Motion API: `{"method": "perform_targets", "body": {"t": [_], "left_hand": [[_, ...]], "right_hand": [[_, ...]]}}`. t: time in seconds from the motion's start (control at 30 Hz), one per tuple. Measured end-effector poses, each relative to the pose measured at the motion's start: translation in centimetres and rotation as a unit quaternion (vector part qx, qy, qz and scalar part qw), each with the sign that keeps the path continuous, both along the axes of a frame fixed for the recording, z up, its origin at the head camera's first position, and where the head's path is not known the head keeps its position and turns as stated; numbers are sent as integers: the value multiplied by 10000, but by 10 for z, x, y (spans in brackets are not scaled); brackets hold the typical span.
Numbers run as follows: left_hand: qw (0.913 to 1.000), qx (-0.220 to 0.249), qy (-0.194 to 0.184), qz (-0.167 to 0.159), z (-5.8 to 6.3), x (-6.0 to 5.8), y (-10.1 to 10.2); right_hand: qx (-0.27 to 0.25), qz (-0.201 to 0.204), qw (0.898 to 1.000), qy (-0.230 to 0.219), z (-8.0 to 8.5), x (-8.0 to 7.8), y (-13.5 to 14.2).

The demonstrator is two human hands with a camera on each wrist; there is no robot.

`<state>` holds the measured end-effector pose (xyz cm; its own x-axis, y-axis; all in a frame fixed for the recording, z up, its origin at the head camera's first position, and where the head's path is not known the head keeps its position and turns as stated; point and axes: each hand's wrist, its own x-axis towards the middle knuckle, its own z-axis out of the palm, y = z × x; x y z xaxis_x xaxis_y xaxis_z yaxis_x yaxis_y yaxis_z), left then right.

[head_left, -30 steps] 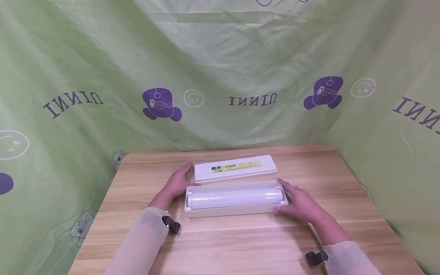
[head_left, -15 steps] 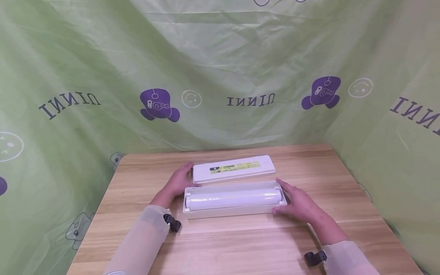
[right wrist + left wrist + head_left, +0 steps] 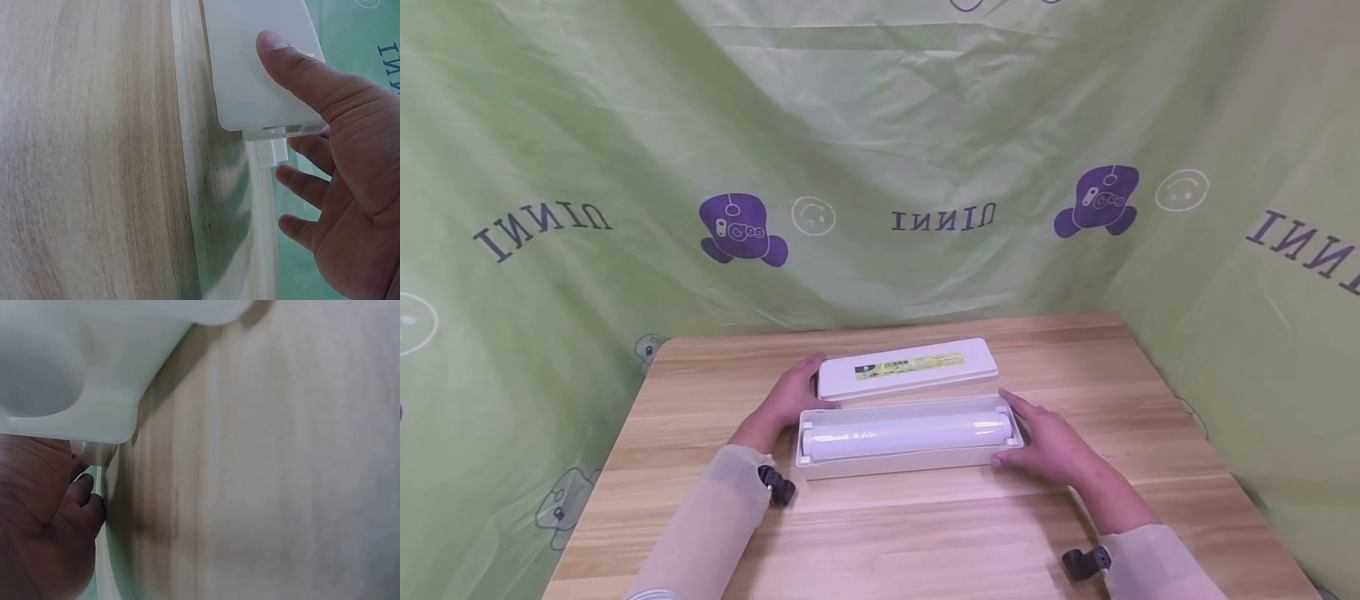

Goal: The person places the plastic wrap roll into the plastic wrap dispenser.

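A long white box (image 3: 910,460) stands open-topped on the table, holding a roll of cling film (image 3: 906,436). My right hand (image 3: 1051,447) grips its right end, thumb on the near wall and index finger at the far corner. Seen from the right wrist, the thumb (image 3: 300,70) presses flat on the box wall while the other fingers reach beyond. Behind the box lies its white lid (image 3: 907,367), with a yellow-green label. My left hand (image 3: 790,395) holds the lid's left end between thumb and fingers. In the left wrist view the box end hides part of that hand.
The wooden table (image 3: 887,533) has rounded far corners. Green printed cloth (image 3: 850,275) hangs along its back and sides. Small black cameras sit on both wrists, the left camera (image 3: 778,486) close to the box's left end.
The scene has slid slightly left in the head view. Both hands, the box and the lid keep their places relative to one another.
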<state>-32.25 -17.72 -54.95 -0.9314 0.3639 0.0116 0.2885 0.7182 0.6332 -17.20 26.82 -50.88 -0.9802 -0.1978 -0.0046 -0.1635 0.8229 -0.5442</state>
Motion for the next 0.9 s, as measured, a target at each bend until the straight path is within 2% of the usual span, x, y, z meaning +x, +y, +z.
{"method": "perform_targets", "body": {"t": [0.3, 0.9], "left_hand": [[9999, -72, 89, -38, -1, 0, 3], [10000, 55, -13, -41, 3, -2, 8]], "right_hand": [[47, 13, 10000, 4, -2, 0, -1], [83, -4, 10000, 40, 1, 1, -1]]}}
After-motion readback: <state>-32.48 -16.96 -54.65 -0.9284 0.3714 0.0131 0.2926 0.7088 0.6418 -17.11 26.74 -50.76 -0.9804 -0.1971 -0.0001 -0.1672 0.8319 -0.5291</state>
